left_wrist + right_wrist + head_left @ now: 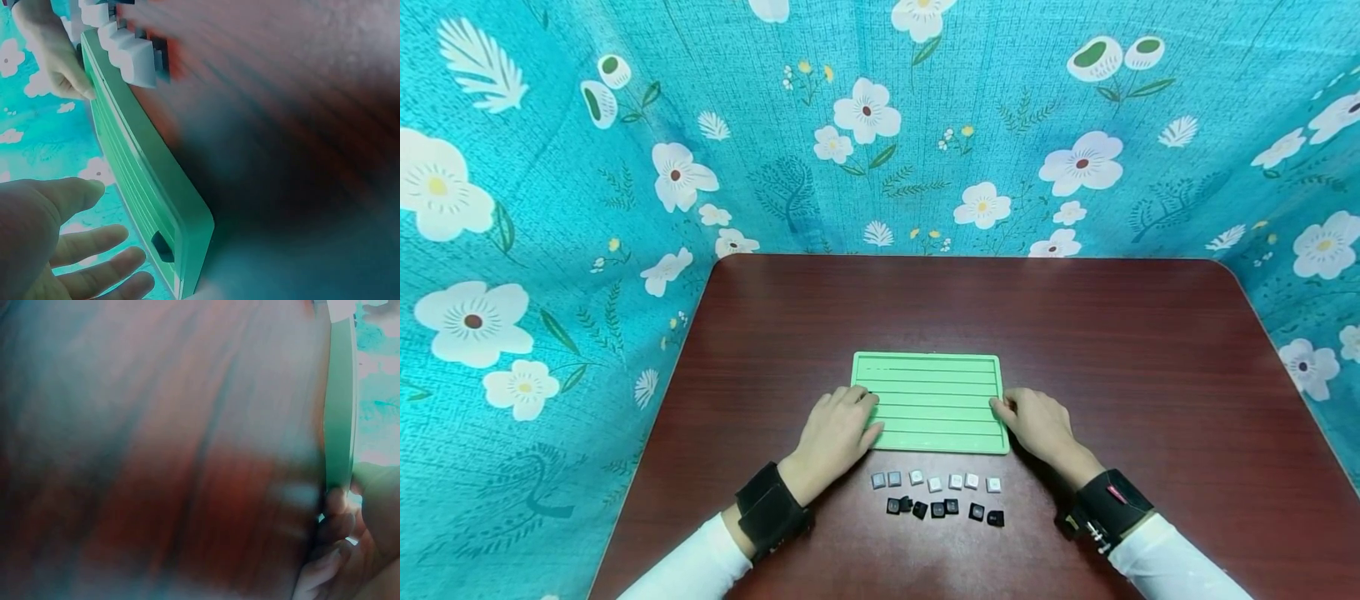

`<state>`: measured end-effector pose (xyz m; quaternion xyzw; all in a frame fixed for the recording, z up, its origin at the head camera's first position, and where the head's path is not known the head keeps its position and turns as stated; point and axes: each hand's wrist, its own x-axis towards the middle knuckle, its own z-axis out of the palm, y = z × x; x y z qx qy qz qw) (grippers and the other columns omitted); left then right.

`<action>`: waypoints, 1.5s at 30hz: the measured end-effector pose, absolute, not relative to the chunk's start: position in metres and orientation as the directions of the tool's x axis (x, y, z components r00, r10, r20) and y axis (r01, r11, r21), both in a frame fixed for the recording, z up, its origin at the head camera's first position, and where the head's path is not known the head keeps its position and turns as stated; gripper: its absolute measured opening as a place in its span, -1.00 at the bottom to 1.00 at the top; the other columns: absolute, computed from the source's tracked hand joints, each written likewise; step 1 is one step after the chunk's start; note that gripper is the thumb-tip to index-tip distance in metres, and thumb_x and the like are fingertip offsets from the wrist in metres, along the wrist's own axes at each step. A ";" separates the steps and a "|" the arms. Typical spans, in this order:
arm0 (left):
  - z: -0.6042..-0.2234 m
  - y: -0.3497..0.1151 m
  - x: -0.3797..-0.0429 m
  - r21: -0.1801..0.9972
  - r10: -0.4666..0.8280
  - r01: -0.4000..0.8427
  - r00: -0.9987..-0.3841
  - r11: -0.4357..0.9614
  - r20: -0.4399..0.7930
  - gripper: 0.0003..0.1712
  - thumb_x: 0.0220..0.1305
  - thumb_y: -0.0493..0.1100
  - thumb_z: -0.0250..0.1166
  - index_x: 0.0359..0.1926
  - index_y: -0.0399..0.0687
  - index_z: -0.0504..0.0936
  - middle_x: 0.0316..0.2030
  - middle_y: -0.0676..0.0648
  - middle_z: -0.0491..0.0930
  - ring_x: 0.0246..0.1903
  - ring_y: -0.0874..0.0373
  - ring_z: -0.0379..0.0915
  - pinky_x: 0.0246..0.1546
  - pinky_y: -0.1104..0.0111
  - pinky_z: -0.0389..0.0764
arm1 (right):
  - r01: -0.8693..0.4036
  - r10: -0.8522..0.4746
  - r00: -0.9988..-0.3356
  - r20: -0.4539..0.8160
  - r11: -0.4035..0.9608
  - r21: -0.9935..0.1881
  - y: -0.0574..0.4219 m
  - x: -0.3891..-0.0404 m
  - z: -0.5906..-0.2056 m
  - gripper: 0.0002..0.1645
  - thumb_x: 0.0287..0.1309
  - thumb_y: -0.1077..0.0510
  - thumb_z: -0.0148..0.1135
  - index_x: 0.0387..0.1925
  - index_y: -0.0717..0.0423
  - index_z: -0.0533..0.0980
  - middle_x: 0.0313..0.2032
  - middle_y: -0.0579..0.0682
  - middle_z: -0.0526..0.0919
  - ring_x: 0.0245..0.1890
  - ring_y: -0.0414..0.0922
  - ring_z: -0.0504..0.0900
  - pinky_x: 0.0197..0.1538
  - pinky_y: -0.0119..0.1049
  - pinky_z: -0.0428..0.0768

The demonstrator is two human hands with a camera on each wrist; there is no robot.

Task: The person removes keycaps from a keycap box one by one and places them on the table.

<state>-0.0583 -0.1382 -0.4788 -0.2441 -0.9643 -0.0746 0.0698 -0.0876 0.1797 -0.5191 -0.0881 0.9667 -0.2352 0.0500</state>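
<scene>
A green ridged tray lies flat on the table, between both hands. My left hand is at its left edge, fingers spread and fairly straight in the left wrist view. Close to those fingertips, a black keycap sits in the tray. At the right edge my right hand grips the tray, its thumb on top and the other fingers curled against the side. In front of the tray lie a row of white and grey keycaps and a looser row of black keycaps.
The dark brown wooden table has rounded far corners. A blue flowered cloth hangs behind it and along both sides. Black bands with cameras wrap both wrists.
</scene>
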 end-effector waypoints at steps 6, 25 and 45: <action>-0.474 -0.140 -0.065 0.100 0.438 0.459 -0.882 0.883 0.175 -0.53 0.17 0.06 0.22 0.01 -0.12 0.60 -0.06 -0.12 0.59 -0.11 0.01 0.50 -0.21 0.18 0.52 | -0.155 -0.194 -0.980 -0.037 0.870 -0.468 0.179 -0.088 -0.519 -0.49 0.23 -0.13 0.06 -0.77 -0.09 0.21 -0.80 -0.20 0.15 -0.77 -0.20 0.15 -0.70 -0.33 -0.01; -0.483 -0.150 -0.082 0.099 0.407 0.420 -0.905 0.902 0.126 -0.57 0.16 0.01 0.25 -0.02 -0.13 0.60 -0.13 -0.13 0.60 -0.16 -0.03 0.50 -0.27 0.16 0.52 | -0.142 -0.191 -0.980 -0.064 0.879 -0.455 0.180 -0.089 -0.521 -0.49 0.24 -0.17 0.03 -0.75 -0.09 0.22 -0.79 -0.19 0.17 -0.76 -0.20 0.16 -0.70 -0.32 0.02; -0.493 -0.147 -0.088 0.103 0.449 0.460 -0.886 0.882 0.118 -0.75 0.16 -0.09 0.24 -0.17 -0.09 0.65 -0.25 -0.06 0.61 -0.30 0.06 0.46 -0.30 0.21 0.51 | -0.143 -0.188 -0.980 -0.059 0.883 -0.447 0.181 -0.089 -0.523 -0.49 0.23 -0.18 0.03 -0.75 -0.10 0.23 -0.79 -0.20 0.18 -0.75 -0.20 0.19 -0.70 -0.30 0.05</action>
